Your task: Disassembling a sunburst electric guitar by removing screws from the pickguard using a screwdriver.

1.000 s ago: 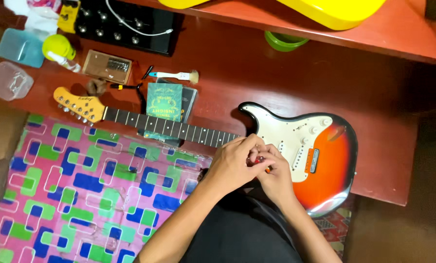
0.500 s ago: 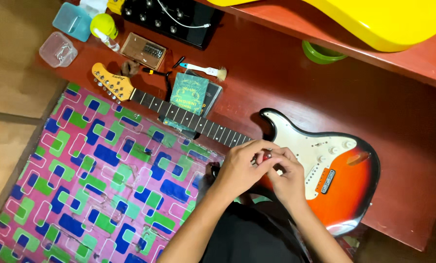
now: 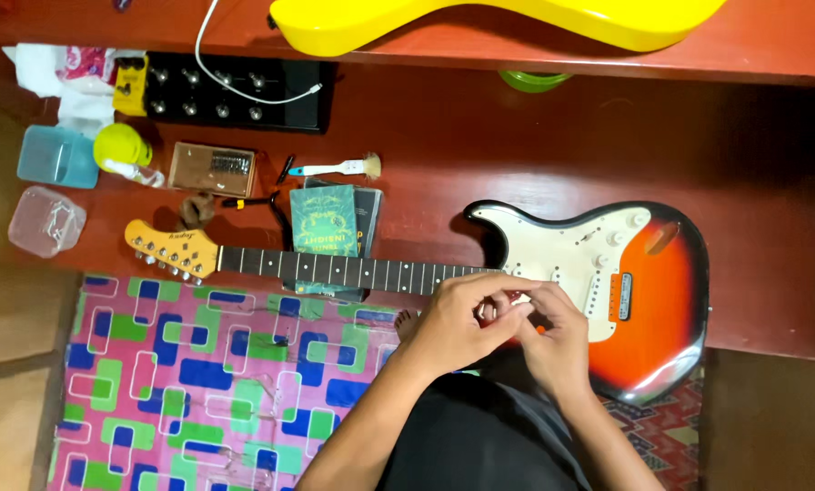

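Observation:
A sunburst electric guitar [image 3: 648,300] with a white pickguard lies flat on a low red surface, its neck [image 3: 344,270] running left to a pale headstock [image 3: 169,247]. My left hand [image 3: 457,323] and my right hand [image 3: 553,341] meet over the spot where the neck joins the body. Their fingertips are pinched together on something small that the fingers hide. A green string packet [image 3: 324,232] lies under the neck.
Behind the neck lie a small brush [image 3: 339,167], a brown box [image 3: 213,168], a black pedal board [image 3: 230,91], a yellow-green bottle [image 3: 121,147] and two clear plastic tubs [image 3: 45,221]. A yellow guitar body [image 3: 480,23] rests on the shelf above. A patterned mat [image 3: 207,382] covers the floor by my legs.
The view has shifted, so the guitar sits further left and lower in frame. Both hands have stayed together at the neck joint, fingers still working the same spot.

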